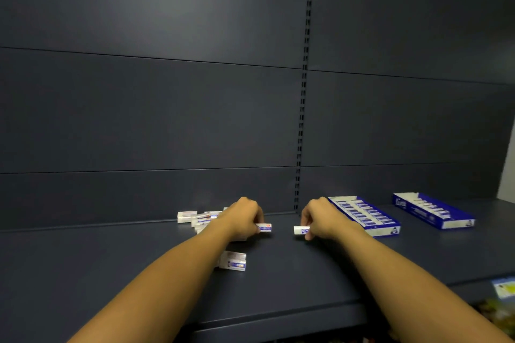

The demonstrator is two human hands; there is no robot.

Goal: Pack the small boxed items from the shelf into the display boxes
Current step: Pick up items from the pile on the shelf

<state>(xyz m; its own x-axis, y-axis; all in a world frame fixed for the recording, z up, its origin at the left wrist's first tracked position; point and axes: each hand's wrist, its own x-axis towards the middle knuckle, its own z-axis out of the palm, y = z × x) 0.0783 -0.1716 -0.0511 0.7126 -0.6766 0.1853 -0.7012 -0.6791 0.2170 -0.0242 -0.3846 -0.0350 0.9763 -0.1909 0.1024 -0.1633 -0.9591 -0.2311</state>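
While loose stock lies on the shelf: the task is judged partly done.
Near display box (365, 216): rows of small boxes are seen inside; it appears nearly full.
Far display box (433, 210): one row is seen inside; its fill level cannot be told.
Loose pile (199, 218): several small boxes are left unpacked at the back of the dark shelf (278, 281), behind the left forearm.
Front boxes (234, 260): a few more are left beside the left forearm.
Left hand (243, 217): fingers are curled; one small box (264, 228) is pinched at its end, low over the shelf.
Right hand (320, 220): fingers are curled; a second small box (301, 230) is pinched, just beside the near display box.
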